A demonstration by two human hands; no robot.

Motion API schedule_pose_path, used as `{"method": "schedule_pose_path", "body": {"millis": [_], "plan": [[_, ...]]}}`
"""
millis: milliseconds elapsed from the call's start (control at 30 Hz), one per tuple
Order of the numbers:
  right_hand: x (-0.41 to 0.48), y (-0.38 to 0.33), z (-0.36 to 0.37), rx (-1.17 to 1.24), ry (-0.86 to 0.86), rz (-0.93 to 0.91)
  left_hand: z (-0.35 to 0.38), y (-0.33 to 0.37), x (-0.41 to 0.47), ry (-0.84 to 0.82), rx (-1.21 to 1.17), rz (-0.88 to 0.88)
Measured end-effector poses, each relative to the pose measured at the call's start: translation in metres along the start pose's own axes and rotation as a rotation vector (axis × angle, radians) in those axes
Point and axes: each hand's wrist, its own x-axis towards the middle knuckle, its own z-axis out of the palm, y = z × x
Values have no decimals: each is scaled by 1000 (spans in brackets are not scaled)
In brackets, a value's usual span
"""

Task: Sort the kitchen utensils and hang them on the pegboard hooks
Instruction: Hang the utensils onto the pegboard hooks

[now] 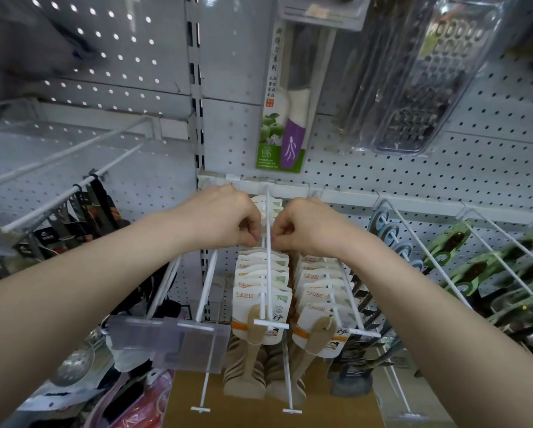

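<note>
Reaching toward the pegboard (444, 168), the left hand (225, 217) and right hand (308, 227) sit on either side of a white hook (268, 242), fingers curled down and pinching the top cards of the carded wooden spoons (260, 299) strung along it. A second row of spoons (321, 307) hangs just beside, to the right. Above hang a purple-handled knife (290, 118) and a packaged grater (413, 88).

The person is showing two bare arms. The left forearm (89, 273) is filling the frame from eight o'clock, the right forearm (444, 298) from four o'clock. The left hand (225, 217) and right hand (308, 227) are also showing bare, near centre.
</note>
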Motion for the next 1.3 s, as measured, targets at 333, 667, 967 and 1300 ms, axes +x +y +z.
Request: {"method": "schedule_pose_path", "body": {"millis": [333, 667, 967, 1300], "plan": [[-9, 1, 6, 53, 7, -3, 5, 0, -4, -2, 0, -21], [1, 2, 11, -38, 32, -8, 4, -1, 2, -27, -41, -21], [14, -4, 15, -271, 88, -12, 5, -1, 4, 39, -14, -22], [-8, 4, 4, -12, -22, -2, 2, 7, -5, -7, -3, 19]]}}
